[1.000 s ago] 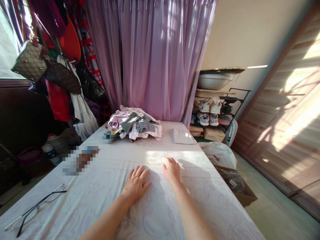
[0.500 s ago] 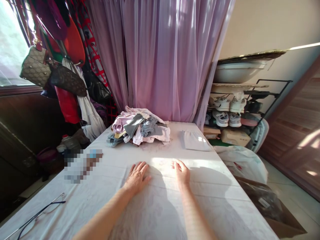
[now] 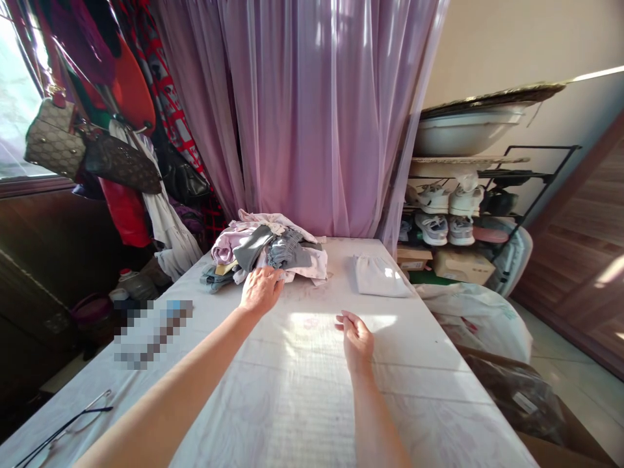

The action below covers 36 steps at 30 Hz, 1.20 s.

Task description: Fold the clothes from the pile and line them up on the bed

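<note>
A sheer lilac curtain (image 3: 302, 110) hangs behind a long cloth-covered tabletop (image 3: 429, 396) in a sunlit room, with shoes (image 3: 439, 214) racked on a metal shelf to one side. A soft heap of crumpled clothes (image 3: 268, 250) lies at the tabletop's far end, and a person's left hand (image 3: 260, 290) rests on its near edge, grip wide, fingers flat on the fabric with no pinch showing. The right hand (image 3: 357, 341) hovers empty over a patch of sun, its grip loosely curled and narrow. The garments look light and limp, likely to slump if lifted; a fold at the heap's edge seems the surest hold. A folded white cloth (image 3: 380, 276) sits apart, and eyeglasses (image 3: 63, 435) lie near the corner.
</note>
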{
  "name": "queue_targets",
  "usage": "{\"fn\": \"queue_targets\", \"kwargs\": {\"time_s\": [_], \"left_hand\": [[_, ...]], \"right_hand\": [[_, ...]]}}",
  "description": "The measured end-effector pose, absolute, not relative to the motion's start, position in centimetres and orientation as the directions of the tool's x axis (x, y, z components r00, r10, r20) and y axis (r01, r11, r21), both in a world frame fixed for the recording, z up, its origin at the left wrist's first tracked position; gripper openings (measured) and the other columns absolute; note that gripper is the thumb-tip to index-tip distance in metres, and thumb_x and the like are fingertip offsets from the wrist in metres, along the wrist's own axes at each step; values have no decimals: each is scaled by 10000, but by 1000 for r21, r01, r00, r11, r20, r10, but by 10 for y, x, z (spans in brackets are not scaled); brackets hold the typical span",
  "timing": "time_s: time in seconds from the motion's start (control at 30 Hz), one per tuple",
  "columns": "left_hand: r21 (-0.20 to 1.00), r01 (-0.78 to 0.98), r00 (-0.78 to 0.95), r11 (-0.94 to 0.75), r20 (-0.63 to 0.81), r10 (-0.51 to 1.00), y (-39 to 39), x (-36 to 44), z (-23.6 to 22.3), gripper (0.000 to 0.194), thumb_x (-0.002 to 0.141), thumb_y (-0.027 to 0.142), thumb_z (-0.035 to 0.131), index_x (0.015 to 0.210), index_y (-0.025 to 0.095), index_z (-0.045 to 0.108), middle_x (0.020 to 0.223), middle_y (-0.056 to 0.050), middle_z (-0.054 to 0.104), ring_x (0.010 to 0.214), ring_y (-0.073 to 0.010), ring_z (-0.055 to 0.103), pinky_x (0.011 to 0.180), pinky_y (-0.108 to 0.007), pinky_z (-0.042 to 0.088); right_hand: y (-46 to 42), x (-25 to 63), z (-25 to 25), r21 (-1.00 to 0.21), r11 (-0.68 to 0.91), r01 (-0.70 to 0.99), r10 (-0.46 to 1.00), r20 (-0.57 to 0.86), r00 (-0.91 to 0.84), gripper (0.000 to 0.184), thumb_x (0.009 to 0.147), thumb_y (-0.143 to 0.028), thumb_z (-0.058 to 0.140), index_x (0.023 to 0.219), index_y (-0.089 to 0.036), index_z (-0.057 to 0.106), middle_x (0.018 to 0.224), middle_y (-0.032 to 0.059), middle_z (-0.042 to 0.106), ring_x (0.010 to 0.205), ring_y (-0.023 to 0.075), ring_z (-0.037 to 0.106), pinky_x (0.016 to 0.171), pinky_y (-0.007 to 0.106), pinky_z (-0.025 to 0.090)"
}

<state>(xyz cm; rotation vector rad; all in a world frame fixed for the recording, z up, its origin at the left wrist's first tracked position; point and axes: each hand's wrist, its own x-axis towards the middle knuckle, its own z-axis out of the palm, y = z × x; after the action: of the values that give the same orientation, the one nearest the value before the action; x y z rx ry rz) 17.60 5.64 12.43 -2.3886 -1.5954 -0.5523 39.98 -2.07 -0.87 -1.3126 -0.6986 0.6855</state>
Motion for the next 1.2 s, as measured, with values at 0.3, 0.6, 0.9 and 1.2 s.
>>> {"fn": "queue_targets", "kwargs": {"time_s": [0.3, 0.6, 0.9, 1.2], "left_hand": [[-4, 940, 325, -340, 305, 895, 94, 186, 126, 366, 925, 382, 513, 1218, 244, 682, 1581, -98, 371, 1489, -363, 212, 1172, -605, 173], [278, 808, 347, -520, 488, 801, 69, 210, 136, 324, 940, 301, 458, 1133, 250, 714, 1120, -59, 750, 1102, -216, 657, 1111, -393, 382], [718, 498, 283, -486, 395, 874, -12, 224, 88, 155, 824, 266, 588, 932, 226, 692, 815, 1, 718, 718, -139, 631, 715, -243, 503], [759, 390, 685, -521, 138, 715, -39, 205, 82, 355, 874, 310, 551, 1200, 204, 646, 863, -24, 751, 772, -162, 686, 707, -264, 544]], "right_hand": [[-22, 405, -6, -997, 82, 2, 794, 66, 604, 422, 712, -516, 544, 915, -185, 710, 818, 82, 770, 704, 222, 730, 706, 349, 582], [-21, 407, -3, -993, 82, -89, 783, 9, 622, 364, 676, -465, 625, 890, -190, 733, 805, 52, 765, 682, 208, 722, 711, 331, 555], [-21, 412, -1, -935, 154, -320, 776, -86, 625, 489, 636, -482, 690, 1012, -171, 687, 931, 79, 767, 757, 214, 730, 720, 343, 586], [-27, 408, -1, -998, 43, 50, 885, 61, 462, 586, 752, -491, 661, 1272, -221, 626, 1253, 113, 684, 1090, 273, 680, 900, 388, 565]]}}
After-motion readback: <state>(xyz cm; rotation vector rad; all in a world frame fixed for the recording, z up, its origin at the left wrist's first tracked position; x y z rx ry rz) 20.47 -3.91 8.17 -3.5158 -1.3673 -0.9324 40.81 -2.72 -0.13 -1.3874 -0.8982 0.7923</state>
